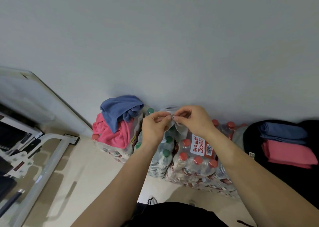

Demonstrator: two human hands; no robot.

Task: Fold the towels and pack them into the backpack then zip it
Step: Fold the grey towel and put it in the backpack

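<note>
Folding is the step in hand: you hold the grey towel [180, 132] up over the packs of water bottles [195, 164], its loose end hanging down between your wrists. Your left hand [153, 125] and right hand [193, 121] are close together, fingertips nearly meeting. Each pinches the cloth's upper edge between thumb and curled fingers, with both forearms reaching forward from the near side.

By my reading you are about halfway through. A folded blue towel [283, 132] and a folded pink towel [290, 153] already lie on the black backpack [252, 140] at the far right. A crumpled blue towel [119, 111] and a crumpled pink towel [112, 135] still wait on the leftmost pack.

Next you likely need to find the grey towel's corners, draw your hands apart to spread it flat, then fold it. Keep hold of both pinches, as the thin cloth could slip.
</note>
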